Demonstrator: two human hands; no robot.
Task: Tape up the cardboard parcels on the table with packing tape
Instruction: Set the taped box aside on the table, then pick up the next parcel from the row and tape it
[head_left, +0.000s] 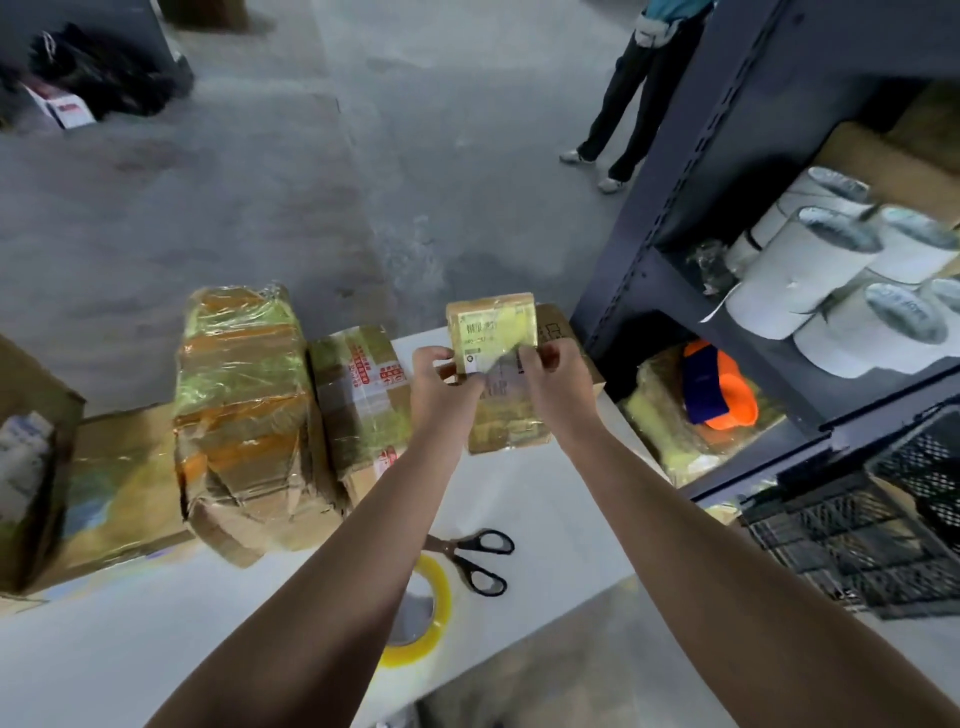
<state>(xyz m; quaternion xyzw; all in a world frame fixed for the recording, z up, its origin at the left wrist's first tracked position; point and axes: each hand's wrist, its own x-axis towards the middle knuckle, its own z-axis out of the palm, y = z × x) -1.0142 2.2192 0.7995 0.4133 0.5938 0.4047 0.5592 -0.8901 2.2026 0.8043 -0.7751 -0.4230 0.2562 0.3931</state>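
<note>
A small taped cardboard parcel (492, 327) with a printed label is held up over the far end of the white table (550, 509). My left hand (441, 387) grips its lower left edge, and my right hand (550, 382) pinches its lower right edge. Under it lies another flat taped parcel (506, 421). A roll of yellowish packing tape (423, 608) lies near the table's front, partly hidden by my left forearm. Black-handled scissors (475, 558) lie beside the roll.
Two big taped parcels (239, 410) (361, 400) stand at the table's left, with an open carton (36, 457) beyond. A dark metal shelf (727, 218) holds white rolls (831, 280) at right; a black crate (872, 530) sits below. A person's legs (623, 104) stand on the grey floor.
</note>
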